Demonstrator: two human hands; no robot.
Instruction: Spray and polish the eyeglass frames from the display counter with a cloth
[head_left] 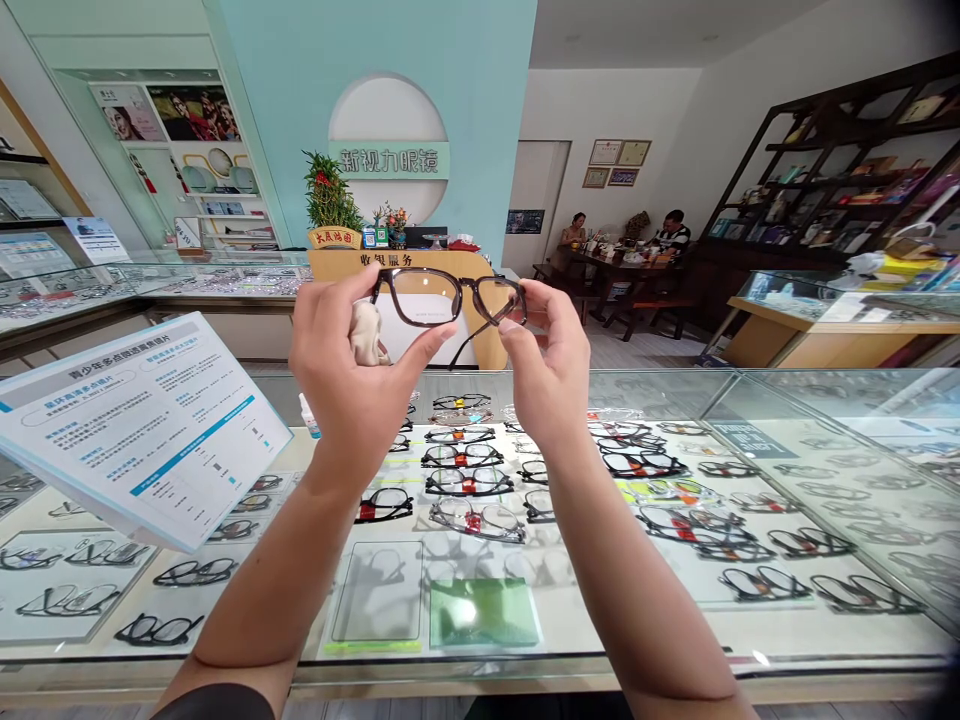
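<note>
A pair of dark-framed glasses (464,283) is held up in front of me, above the glass display case. My left hand (349,350) pinches the frame's left end between thumb and fingers, with a crumpled beige cloth (367,335) tucked against its palm. The thumb and index finger of my right hand (546,345) grip the other end, at the right lens. One temple arm hangs down diagonally behind the right lens. Small faint print shows on the left lens.
Below, the glass display case (600,625) holds rows of glasses. A printed sign (142,425) leans at the left, by a small white bottle (309,415). A wooden counter (330,268) stands ahead; two people sit at a far table (626,258).
</note>
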